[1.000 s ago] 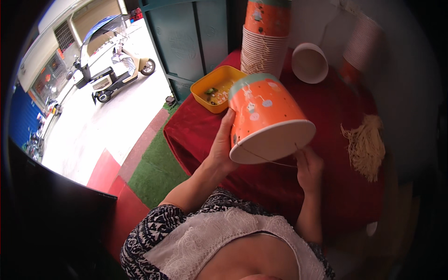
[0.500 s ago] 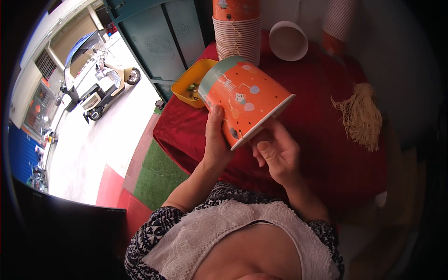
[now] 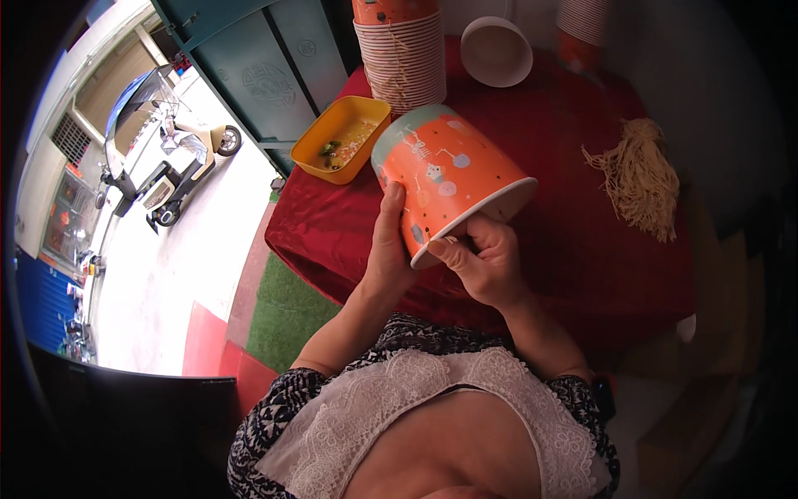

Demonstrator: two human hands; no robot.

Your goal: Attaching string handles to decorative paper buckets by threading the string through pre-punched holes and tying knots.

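Note:
A large orange paper bucket [image 3: 461,175] with a grey-green base band and printed balloons is tilted in front of me, its mouth facing down toward the lower right. My left hand [image 3: 389,237] is closed round its left side, thumb on the printed wall. At the white rolled rim, my right hand [image 3: 490,262] has its fingers inside the mouth and its thumb against the edge, pinching it. A tiny pale bit [image 3: 450,240] shows by that thumb; what it is I cannot tell. The bucket's inside is mostly hidden.
A red cloth [image 3: 573,249] covers the table. Behind the bucket stand a yellow tub [image 3: 339,141] with small bits inside, a tall stack of paper buckets [image 3: 402,62] and a white bowl-shaped container [image 3: 497,52]. Rightward are another stack [image 3: 582,33] and a bundle of beige strings [image 3: 636,179].
My right hand has moved from below the mouth up to the rim, its thumb now against the edge. The bucket has turned slightly, and the view has shifted, showing more of the yellow tub.

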